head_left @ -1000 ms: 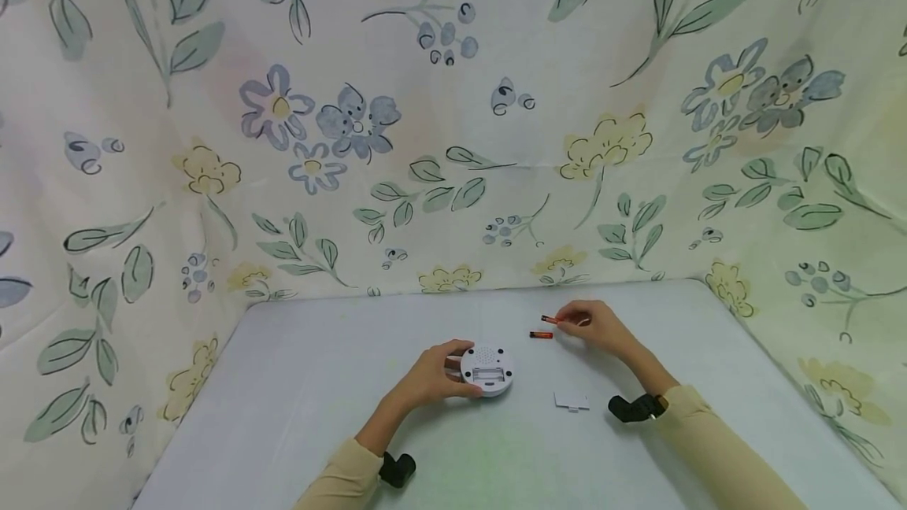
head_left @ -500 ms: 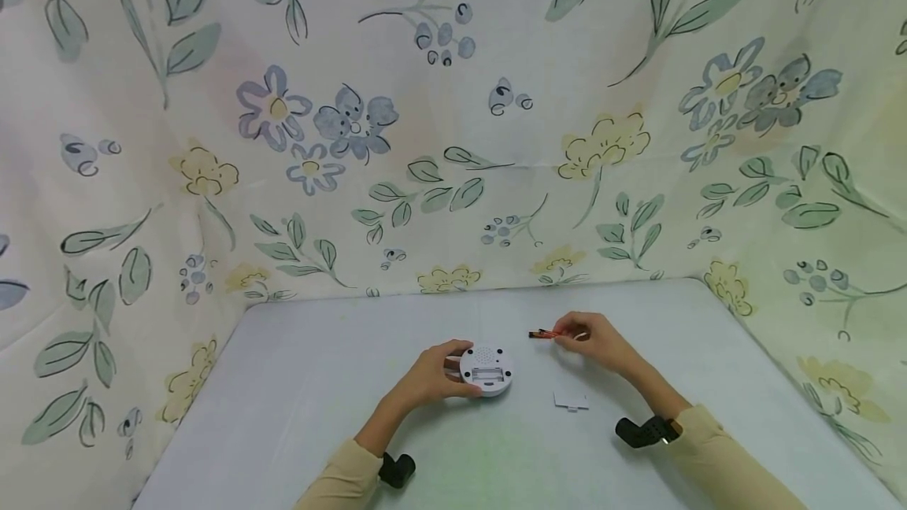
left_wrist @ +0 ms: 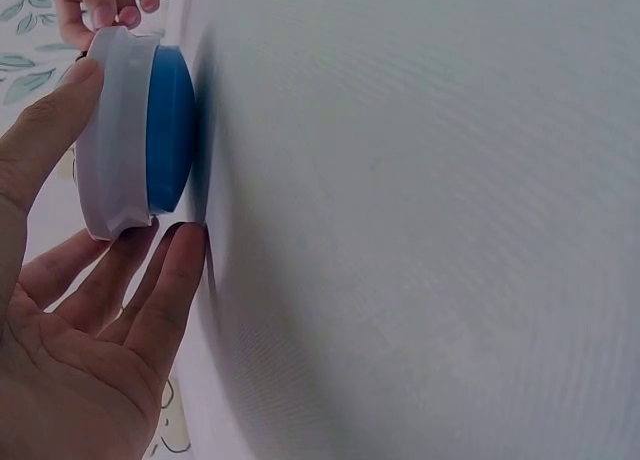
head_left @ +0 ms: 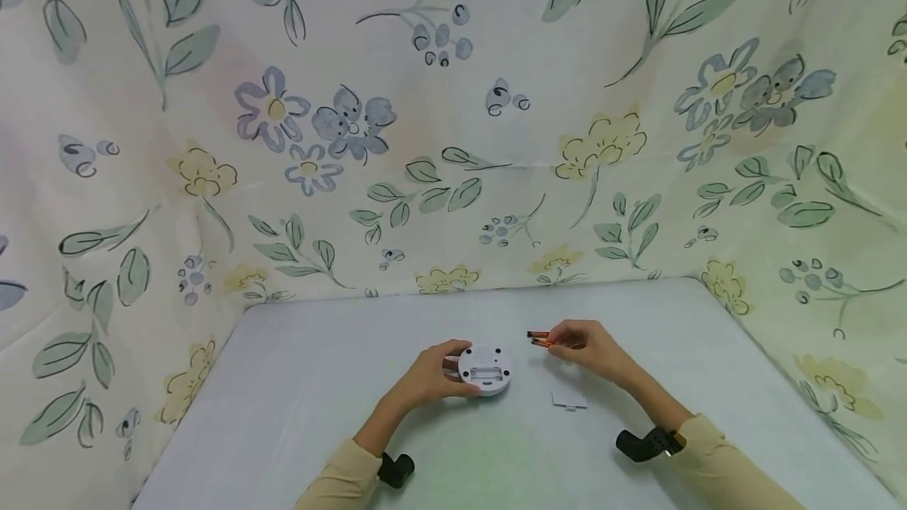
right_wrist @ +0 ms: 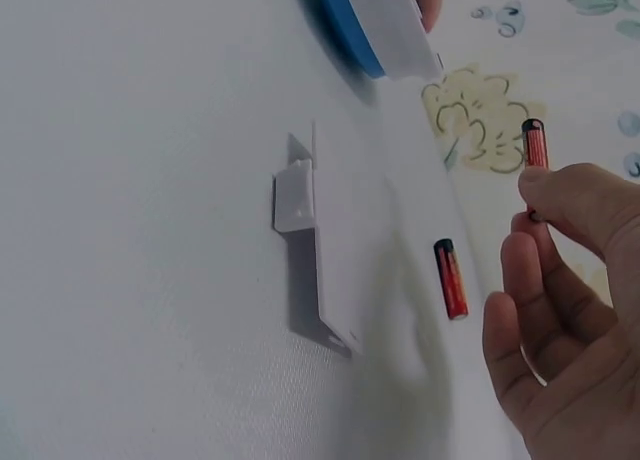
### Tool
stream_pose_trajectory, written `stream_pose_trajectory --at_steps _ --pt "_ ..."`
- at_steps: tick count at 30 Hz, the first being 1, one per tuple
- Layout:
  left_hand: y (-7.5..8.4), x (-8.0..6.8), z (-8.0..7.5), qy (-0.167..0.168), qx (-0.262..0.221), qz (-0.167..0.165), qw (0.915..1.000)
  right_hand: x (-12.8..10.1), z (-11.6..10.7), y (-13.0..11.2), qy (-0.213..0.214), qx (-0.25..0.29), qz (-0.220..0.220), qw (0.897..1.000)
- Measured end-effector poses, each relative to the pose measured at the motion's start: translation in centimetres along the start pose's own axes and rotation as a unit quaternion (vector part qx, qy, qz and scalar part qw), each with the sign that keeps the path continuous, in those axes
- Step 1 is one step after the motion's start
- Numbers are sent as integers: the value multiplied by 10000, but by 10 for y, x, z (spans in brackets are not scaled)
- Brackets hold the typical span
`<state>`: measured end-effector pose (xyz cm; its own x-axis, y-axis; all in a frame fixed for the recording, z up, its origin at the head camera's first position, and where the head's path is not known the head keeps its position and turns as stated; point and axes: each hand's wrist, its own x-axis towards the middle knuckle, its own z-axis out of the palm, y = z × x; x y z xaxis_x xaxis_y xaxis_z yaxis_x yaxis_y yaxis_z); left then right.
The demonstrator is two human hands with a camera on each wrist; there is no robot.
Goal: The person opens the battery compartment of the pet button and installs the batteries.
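2 hands work: left hand grips round device, right hand pinches battery.

Round device on table, near centre, compartment side up. Left hand against its left edge. Battery cover flat on table, right of device, nearer to person. Right hand behind cover, right of device. Held battery beside loose battery, both behind-right of device. Floral cloth behind and at both sides of table.
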<state>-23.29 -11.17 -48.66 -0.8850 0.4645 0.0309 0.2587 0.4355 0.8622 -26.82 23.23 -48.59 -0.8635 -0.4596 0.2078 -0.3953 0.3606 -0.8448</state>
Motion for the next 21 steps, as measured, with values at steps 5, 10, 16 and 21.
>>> stream_pose_trajectory --at_steps 5,10,16,21 --pt "0 1 0 12 55 -6 10000 -1 6 -3 -42 96 -33 9999" --pt "-2 1 1 11 54 -20 10000 -1 12 -5 -78 199 -46 9998" --pt "0 1 1 -5 92 -66 9999 1 20 -12 -162 325 -69 9993" --pt "-1 1 0 -26 97 -86 9999 7 30 -15 -272 431 -334 9981"
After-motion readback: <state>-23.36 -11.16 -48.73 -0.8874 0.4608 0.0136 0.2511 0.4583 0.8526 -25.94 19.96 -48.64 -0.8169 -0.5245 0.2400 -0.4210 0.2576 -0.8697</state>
